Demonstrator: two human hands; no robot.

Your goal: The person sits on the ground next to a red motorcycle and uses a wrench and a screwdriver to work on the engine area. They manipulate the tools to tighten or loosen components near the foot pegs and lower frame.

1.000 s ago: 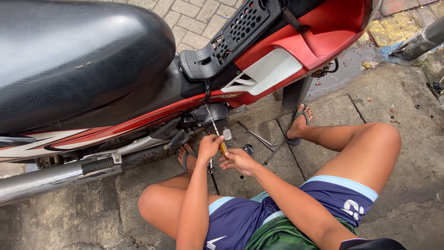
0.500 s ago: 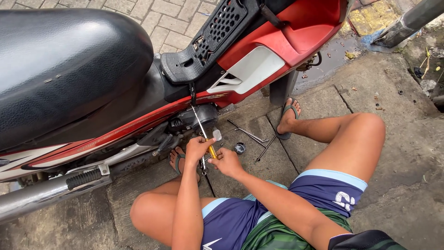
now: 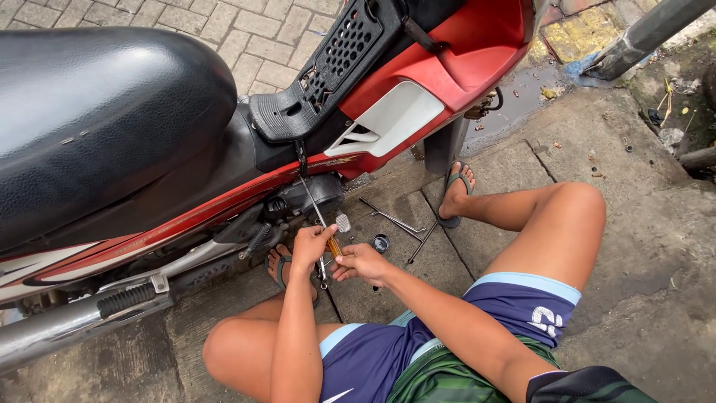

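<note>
Both hands low beside the red motorbike [image 3: 418,82]: left hand [image 3: 309,246] wrapped round a thin steel screwdriver [image 3: 317,216], right hand [image 3: 358,261] pinching its amber handle. The shaft angles up under the glossy body panel, a tight gap. Long metal tools [image 3: 395,222] and a small round cap [image 3: 381,242] lie on rough concrete just right of the hands.
</note>
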